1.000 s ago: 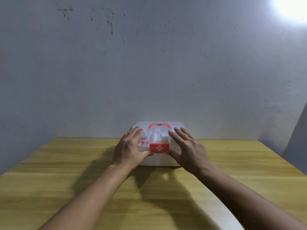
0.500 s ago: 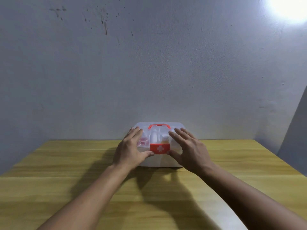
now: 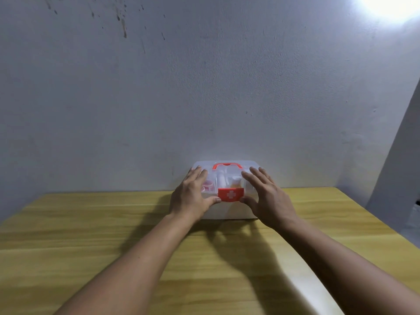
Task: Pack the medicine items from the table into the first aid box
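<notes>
Left hand (image 3: 192, 196) and right hand (image 3: 267, 198), fingers spread flat, pressing translucent white plastic first aid box (image 3: 227, 211) with red clasp (image 3: 230, 194), frame centre, yellow wooden table (image 3: 91, 223).

The first aid box (image 3: 227, 210) was seen to be of translucent, smooth, slightly glossy plastic, with an opaque red plastic latch (image 3: 230, 194) at its six o'clock edge and a red plastic handle (image 3: 226, 165) at twelve o'clock. The table (image 3: 91, 235) was surfaced in pale wood grain with a smooth, faintly sheened finish. The wall (image 3: 204, 87) was matt painted plaster, scuffed and marked towards eleven o'clock.
</notes>
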A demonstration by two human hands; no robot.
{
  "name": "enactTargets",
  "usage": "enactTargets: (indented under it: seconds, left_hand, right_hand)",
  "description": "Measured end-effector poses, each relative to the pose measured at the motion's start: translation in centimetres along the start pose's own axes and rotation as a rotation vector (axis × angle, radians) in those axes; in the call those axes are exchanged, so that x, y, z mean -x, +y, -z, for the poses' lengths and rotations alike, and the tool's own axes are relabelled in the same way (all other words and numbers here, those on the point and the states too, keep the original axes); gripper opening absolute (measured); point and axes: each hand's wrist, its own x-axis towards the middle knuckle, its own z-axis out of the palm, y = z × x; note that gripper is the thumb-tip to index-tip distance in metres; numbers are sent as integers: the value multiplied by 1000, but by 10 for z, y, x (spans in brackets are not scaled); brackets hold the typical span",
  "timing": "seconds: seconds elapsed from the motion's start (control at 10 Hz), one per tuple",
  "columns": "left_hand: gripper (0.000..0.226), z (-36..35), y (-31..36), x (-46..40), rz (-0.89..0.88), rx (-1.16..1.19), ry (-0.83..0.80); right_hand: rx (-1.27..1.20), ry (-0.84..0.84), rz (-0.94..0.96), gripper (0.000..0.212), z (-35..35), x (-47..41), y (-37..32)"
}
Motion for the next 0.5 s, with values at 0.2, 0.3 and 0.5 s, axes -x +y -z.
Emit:
enactTargets:
  seconds: [0.2, 0.3, 0.5]
  left_hand:
    - [87, -8, 1, -12, 10, -19, -22]
    - [87, -14, -1, -16, 4, -59, -27]
    - [96, -11, 7, -12, 12, -203, -128]
  right_hand:
    - [-26, -33, -51, 64, -3, -8, 5]
    - [-43, -68, -80, 63, -3, -15, 8]
    - [-36, -158, -67, 76, 1, -15, 7]
